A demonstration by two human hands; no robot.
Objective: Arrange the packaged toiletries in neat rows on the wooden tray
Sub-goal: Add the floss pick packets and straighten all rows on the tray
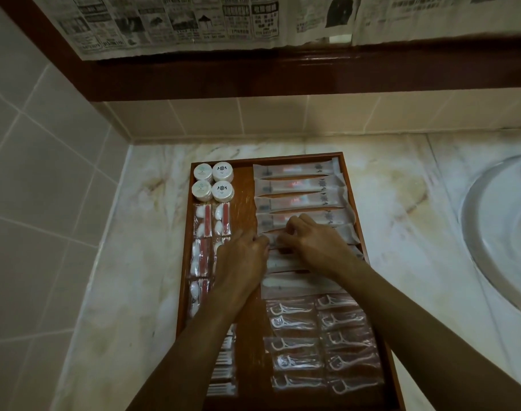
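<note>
On the marble counter sits the wooden tray, filled with rows of packets. At its middle, the left hand and right hand both pinch one long toothbrush packet.
</note>
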